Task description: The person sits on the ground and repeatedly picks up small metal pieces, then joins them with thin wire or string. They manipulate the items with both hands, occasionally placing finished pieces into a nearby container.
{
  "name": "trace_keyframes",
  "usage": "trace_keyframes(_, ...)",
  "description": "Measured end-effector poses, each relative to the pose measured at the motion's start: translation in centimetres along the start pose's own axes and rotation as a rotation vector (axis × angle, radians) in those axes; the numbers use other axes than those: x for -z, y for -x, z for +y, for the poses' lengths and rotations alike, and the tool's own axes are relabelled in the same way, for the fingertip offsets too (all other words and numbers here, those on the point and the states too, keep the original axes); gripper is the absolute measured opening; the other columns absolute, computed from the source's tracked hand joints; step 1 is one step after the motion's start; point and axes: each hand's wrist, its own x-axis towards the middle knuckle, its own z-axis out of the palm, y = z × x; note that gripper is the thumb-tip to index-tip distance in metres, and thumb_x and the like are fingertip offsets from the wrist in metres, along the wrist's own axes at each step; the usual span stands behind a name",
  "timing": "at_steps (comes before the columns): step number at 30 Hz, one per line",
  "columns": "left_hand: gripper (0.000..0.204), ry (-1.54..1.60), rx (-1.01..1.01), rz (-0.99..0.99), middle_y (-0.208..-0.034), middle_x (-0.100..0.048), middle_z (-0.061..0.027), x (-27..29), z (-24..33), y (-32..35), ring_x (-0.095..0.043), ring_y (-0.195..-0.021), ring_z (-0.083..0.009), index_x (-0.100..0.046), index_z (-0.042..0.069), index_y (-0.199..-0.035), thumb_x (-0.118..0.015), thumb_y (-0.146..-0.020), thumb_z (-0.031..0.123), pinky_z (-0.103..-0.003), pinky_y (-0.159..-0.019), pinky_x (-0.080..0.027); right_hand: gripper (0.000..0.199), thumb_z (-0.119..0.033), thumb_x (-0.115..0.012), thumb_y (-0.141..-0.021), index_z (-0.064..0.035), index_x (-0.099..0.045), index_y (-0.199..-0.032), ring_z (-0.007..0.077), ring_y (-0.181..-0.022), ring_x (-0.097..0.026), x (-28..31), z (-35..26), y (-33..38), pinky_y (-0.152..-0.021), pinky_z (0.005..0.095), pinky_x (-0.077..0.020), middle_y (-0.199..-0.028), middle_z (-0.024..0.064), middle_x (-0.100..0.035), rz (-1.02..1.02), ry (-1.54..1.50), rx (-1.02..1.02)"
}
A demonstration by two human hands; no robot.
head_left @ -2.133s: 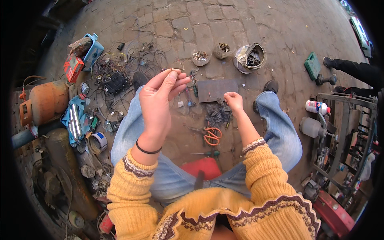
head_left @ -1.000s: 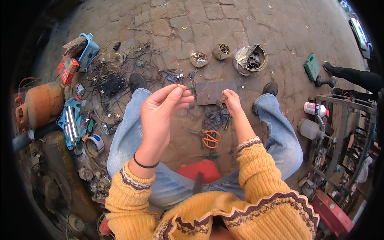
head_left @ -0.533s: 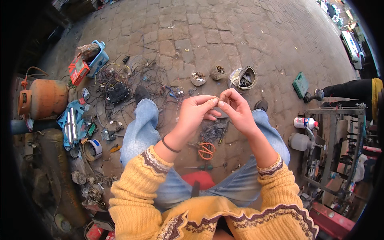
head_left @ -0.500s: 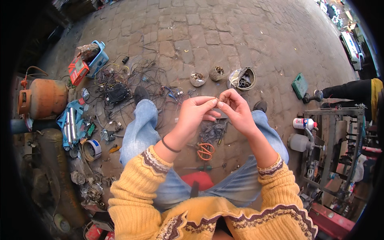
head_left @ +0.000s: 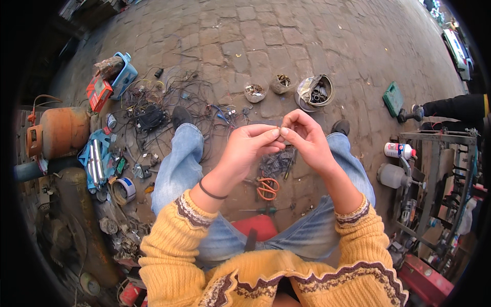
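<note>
My left hand (head_left: 249, 149) and my right hand (head_left: 308, 139) meet fingertip to fingertip above the ground between my knees. Both are closed in a pinch on something tiny, too small to make out. Below them lies a heap of dark small parts (head_left: 276, 165). Scissors with orange handles (head_left: 267, 189) rest nearer to me, and a screwdriver with a green handle (head_left: 267, 210) lies beyond the red seat (head_left: 255, 227). Past my hands stand a tub of small metal bits (head_left: 255, 92), a second small tub (head_left: 281, 84) and a wider bucket with dark round parts (head_left: 315, 93).
Tangled wires (head_left: 169, 105) spread at the left, beside a blue crate (head_left: 124, 77) and an orange gas cylinder (head_left: 65, 131). At the right are a metal frame (head_left: 434, 138), a spray bottle (head_left: 393, 175), a green case (head_left: 393, 99) and another person's dark-clad leg (head_left: 452, 108).
My hands stay pinched together, with the fingertips shifted only slightly. The surroundings have moved a little in the picture as my head turned.
</note>
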Motion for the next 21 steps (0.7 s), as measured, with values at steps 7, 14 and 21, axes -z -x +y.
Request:
trace_keyframes(7, 0.024, -0.1, -0.006, -0.014, -0.095, -0.072, -0.0085, 0.0, 0.0, 0.0, -0.069, -0.081, -0.0138, -0.07, -0.002, -0.108, -0.066, -0.094, 0.016, -0.024, -0.074, -0.055, 0.009, -0.006, -0.063, -0.092, -0.003, -0.056, -0.097, 0.0056, -0.086, -0.054, 0.1, -0.7, 0.3, -0.077, 0.0223, -0.0459, -0.091, -0.0012, -0.057, -0.024, 0.017, -0.048)
trace_keyframes(14, 0.023, -0.164, -0.01, -0.051, -0.091, -0.071, -0.0078, 0.3, 0.3, 0.2, -0.068, -0.079, -0.0132, -0.07, -0.003, -0.106, -0.064, -0.094, 0.015, -0.024, -0.072, -0.055, 0.012, -0.005, -0.066, -0.091, -0.0027, -0.057, -0.098, 0.0069, -0.088, -0.058, 0.3, -1.3, 0.3, -0.079, 0.0237, -0.0477, -0.093, -0.0003, -0.059, -0.106, -0.13, -0.127)
trace_keyframes(21, 0.024, -0.215, -0.008, -0.104, -0.087, -0.071, -0.0075, 0.1, 0.7, 0.7, -0.067, -0.076, -0.0119, -0.071, -0.004, -0.105, -0.068, -0.092, 0.016, -0.024, -0.07, -0.054, 0.017, -0.005, -0.071, -0.087, -0.0022, -0.06, -0.101, 0.0069, -0.087, -0.059, 0.9, -2.1, 0.1, -0.078, 0.0232, -0.0489, -0.092, -0.0006, -0.062, -0.129, -0.13, -0.186)
